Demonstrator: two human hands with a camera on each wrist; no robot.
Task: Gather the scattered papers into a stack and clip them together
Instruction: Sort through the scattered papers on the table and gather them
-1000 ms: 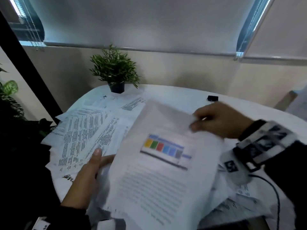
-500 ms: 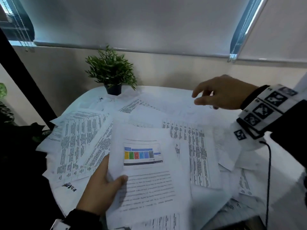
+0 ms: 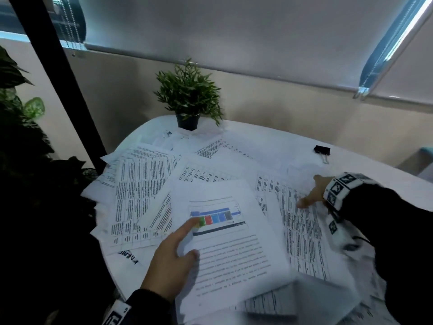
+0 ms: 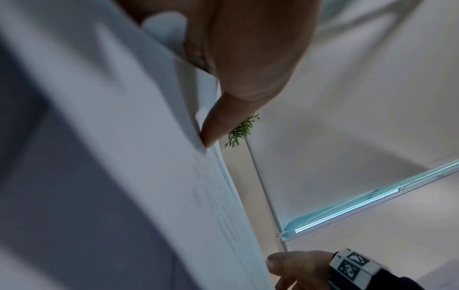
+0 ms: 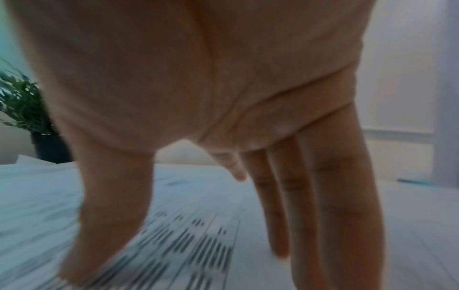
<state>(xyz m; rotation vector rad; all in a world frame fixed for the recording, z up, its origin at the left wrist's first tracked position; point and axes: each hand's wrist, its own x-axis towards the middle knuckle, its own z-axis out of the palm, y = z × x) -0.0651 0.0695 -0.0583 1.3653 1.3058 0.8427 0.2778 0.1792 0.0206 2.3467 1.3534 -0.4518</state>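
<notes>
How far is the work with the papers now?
Early. Done: left hand grips a thin stack topped by the white colour-chart sheet. In hand: right hand reaches onto a printed table sheet. Left: many loose sheets; small black binder clip lies unused.

A small potted plant (image 3: pixel 188 97) in a black pot is seen at the far edge of the round white table (image 3: pixel 269 139), below a lowered grey roller blind (image 3: pixel 234 31) (its bead chain hangs at the right). Larger leafy plants (image 3: pixel 18 109) are seen at the left, behind a dark post (image 3: pixel 61 78).
</notes>
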